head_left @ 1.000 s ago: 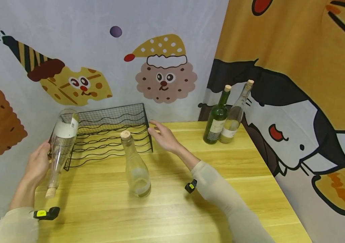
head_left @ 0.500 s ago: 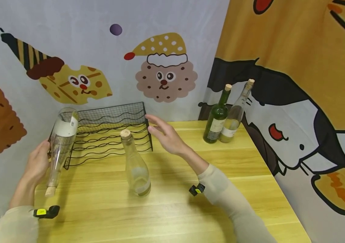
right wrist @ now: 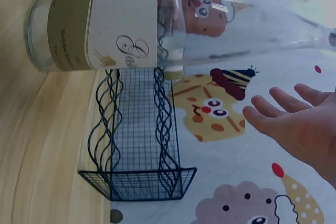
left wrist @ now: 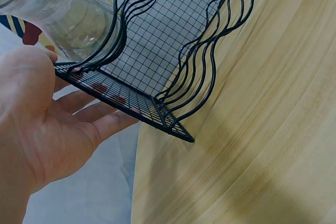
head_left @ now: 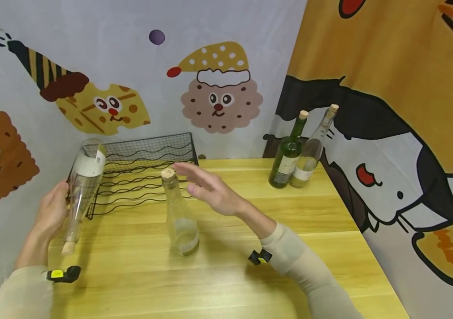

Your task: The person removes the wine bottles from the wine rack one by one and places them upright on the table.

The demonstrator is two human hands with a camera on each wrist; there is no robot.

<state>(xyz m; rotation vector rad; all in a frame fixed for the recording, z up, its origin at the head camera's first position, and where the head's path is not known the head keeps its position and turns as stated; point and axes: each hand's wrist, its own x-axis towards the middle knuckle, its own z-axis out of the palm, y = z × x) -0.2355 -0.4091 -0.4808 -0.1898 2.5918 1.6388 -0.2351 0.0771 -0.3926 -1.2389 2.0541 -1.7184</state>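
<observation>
Wire rack point(head_left: 150, 148) at left of frame; one racked bottle point(head_left: 89, 166) along its left end, corked neck toward the bottom edge. Left hand point(head_left: 52, 210) lies along the rack's outer end mesh; whether it grips, cannot tell. Right hand point(head_left: 216, 192), mid-frame: fingers extended, holding nothing, clear of the upright centre bottle point(head_left: 181, 221). Green bottle point(head_left: 285, 164) and far clear bottle point(head_left: 307, 161) stand upper right. Step, by my reading: loading, rack apparently being steadied. Next move probably calls for a secure neck hold on the centre bottle, then tipping it flat.
</observation>
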